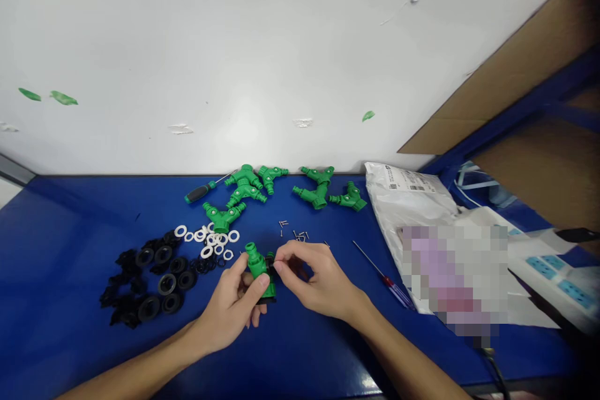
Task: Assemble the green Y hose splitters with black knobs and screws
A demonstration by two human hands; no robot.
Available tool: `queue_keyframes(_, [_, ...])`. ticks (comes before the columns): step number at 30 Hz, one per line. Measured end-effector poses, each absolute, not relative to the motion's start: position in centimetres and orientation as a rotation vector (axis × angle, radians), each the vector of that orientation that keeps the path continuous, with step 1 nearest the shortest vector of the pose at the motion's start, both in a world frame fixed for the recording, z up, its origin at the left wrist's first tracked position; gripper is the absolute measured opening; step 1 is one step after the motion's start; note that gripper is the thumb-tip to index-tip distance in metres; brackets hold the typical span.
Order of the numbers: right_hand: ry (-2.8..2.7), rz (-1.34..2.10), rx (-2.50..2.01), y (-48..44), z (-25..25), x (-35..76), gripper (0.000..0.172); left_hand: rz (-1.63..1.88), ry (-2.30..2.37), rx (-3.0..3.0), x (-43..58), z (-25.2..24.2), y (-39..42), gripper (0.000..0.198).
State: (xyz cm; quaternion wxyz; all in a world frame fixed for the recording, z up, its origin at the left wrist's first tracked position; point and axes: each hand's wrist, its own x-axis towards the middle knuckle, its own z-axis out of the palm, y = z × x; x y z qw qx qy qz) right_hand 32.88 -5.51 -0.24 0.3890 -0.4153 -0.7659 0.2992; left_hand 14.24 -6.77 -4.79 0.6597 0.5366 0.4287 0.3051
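Note:
My left hand grips a green plastic hose connector upright, with its black lower end partly hidden behind my fingers. My right hand sits just to the right, its thumb and fingertips at the connector's dark side. Anything small between those fingertips is hidden. Nearest to my hands lie white flat rings, small black O-rings, and black rubber rings. Several tiny metal screws are scattered ahead of my right hand.
Several green Y-shaped connectors and a green-handled screwdriver lie along the back of the blue table. To the right are a red-handled screwdriver, a white plastic bag, and a power strip. A white wall stands behind.

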Motion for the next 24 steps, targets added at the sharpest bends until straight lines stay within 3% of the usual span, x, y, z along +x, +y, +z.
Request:
queue_keyframes(5, [-1.931, 0.531, -1.379, -6.8, 0.9, 36.4, 0.023, 0.688, 0.984, 1.198, 14.3, -4.3, -6.8, 0.044])
queue_keyframes(10, [-1.975, 0.115, -2.079, -11.9, 1.0, 44.9, 0.019, 0.674, 0.993, 1.165, 14.4, -4.0, -6.8, 0.047])
queue_keyframes(13, [-2.032, 0.113, -2.28, -13.7, -0.1, 47.0, 0.01, 0.659, 1.003, 1.163, 14.3, -3.8, -6.8, 0.049])
queue_keyframes(17, [-2.042, 0.177, -2.343, -13.5, -1.4, 46.0, 0.004, 0.679, 0.998, 1.146, 14.3, -3.8, -6.7, 0.052])
queue_keyframes(20, [-1.97, 0.207, -2.319, -13.0, -1.5, 45.3, 0.017, 0.687, 0.993, 1.131, 14.3, -3.9, -6.7, 0.056])
queue_keyframes(24, [-1.746, 0.359, -1.999, -11.9, -0.6, 45.0, 0.015, 0.723, 0.963, 1.102, 14.3, -4.0, -6.7, 0.055])
